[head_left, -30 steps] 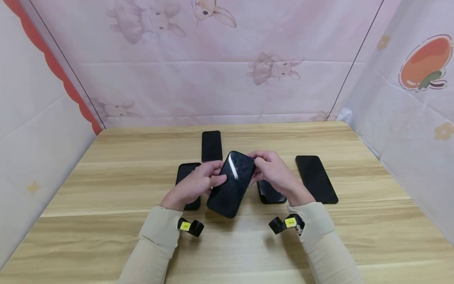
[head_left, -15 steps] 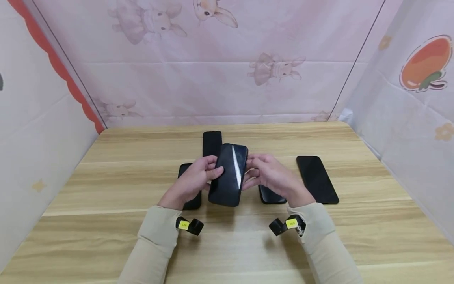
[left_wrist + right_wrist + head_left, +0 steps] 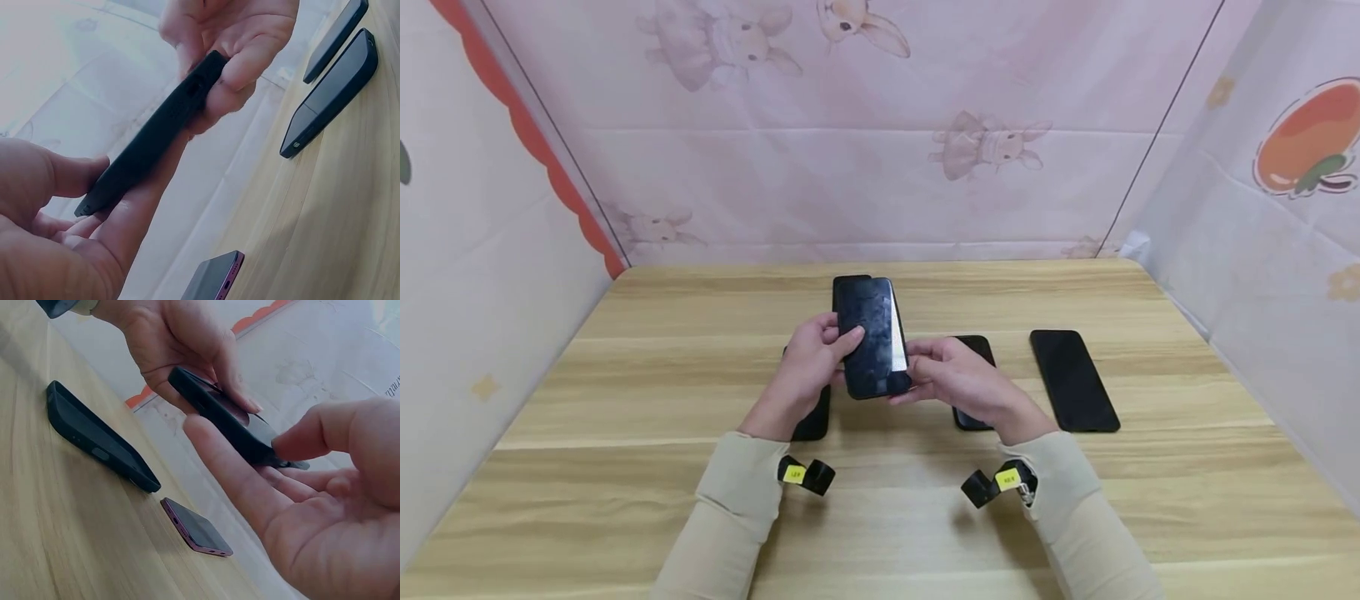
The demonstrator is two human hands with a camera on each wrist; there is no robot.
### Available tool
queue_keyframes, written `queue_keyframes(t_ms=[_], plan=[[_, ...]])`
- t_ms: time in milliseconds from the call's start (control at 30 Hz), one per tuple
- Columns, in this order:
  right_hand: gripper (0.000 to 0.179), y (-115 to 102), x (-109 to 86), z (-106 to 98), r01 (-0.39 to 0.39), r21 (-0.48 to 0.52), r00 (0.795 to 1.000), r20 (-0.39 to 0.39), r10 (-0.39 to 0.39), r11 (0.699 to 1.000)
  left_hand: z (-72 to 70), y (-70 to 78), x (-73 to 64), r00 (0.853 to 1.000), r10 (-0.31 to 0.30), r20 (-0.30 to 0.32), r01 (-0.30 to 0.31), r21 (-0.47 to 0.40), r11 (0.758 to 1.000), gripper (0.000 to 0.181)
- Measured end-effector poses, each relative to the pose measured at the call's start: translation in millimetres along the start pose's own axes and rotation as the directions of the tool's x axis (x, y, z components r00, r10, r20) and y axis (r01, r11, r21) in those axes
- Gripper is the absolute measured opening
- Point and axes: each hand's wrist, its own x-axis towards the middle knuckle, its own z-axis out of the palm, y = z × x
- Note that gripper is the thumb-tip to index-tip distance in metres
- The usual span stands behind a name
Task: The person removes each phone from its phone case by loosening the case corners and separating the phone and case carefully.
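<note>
A phone in a black case is held up above the table with its glossy screen facing the head camera. My left hand grips its left side, thumb on the screen and fingers behind. At the lower right corner my right hand pinches it between thumb and fingers. In the right wrist view, the black case edges the phone, and its near corner, by the right thumb, looks bent outward. The left wrist view shows the phone edge-on, with a cutout in the case near the right fingers.
An empty black phone case lies left, partly behind the left hand in the head view. A phone with a purplish frame lies at the back. Another cased phone sits under the right hand, and a dark phone lies farther right.
The held phone has moved up and left and turned from leaning right to leaning slightly left. My right hand has shifted from its upper right corner to its lower right corner.
</note>
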Motion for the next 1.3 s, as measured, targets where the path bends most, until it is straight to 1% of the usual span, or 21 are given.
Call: queue_keyframes(t_ms=[33,133,300,400,500,600,667,767,933,1067,1233,1300], plan=[[0.047,0.2,0.6,0.3,0.006,-0.002,1.000,-0.009,-0.006,1.000,0.1,0.4,0.1,1.000,0.000,-0.003,0.000,-0.001,1.000,0.046],[0.052,1.0,1.9,0.5,0.016,-0.020,0.999,-0.038,-0.017,1.000,-0.8,1.6,-0.4,1.000,-0.005,0.015,0.005,-0.011,1.000,0.046],[0.053,1.6,2.6,1.5,0.032,-0.077,0.993,-0.111,-0.040,0.996,-2.5,2.8,-0.9,0.998,-0.010,0.062,0.007,0.036,0.999,0.055],[0.054,0.8,2.9,3.5,0.029,-0.109,0.987,-0.156,-0.046,0.994,-2.8,2.6,-1.3,0.997,0.003,0.072,-0.007,0.055,0.998,0.060],[0.055,0.4,3.7,5.9,0.025,-0.122,0.983,-0.176,-0.047,0.992,-3.9,1.2,-1.0,0.996,0.030,0.080,-0.033,0.044,0.998,0.054],[0.054,0.0,4.5,8.3,0.019,-0.122,0.981,-0.191,-0.042,0.992,-4.8,0.5,-0.4,0.995,0.045,0.084,-0.046,0.022,0.999,0.044],[0.053,0.1,5.6,9.2,0.020,-0.109,0.981,-0.192,-0.041,0.994,-5.7,-0.4,-0.1,0.995,0.046,0.093,-0.046,-0.001,0.999,0.041],[0.054,-0.9,6.2,9.7,0.032,-0.099,0.984,-0.172,-0.049,0.995,-7.7,-0.7,-0.3,0.994,0.041,0.104,-0.039,-0.028,0.999,0.041],[0.056,-5.1,1.6,7.1,0.057,-0.061,0.996,-0.067,-0.061,0.997,-12.8,0.1,-0.9,0.992,0.049,0.118,-0.046,-0.031,0.998,0.048],[0.057,-5.7,-1.4,4.1,0.065,-0.029,0.998,-0.006,-0.065,0.997,-14.2,0.1,-1.2,0.991,0.046,0.129,-0.043,-0.020,0.999,0.049],[0.055,-3.5,-1.2,4.6,0.079,-0.056,0.997,0.008,-0.078,0.995,-12.2,-2.0,-0.3,0.992,0.042,0.122,-0.041,-0.016,0.999,0.047],[0.052,-2.4,-0.7,5.6,0.080,-0.085,0.997,-0.009,-0.081,0.993,-11.3,-3.0,0.1,0.993,0.037,0.114,-0.036,-0.011,0.999,0.047]])
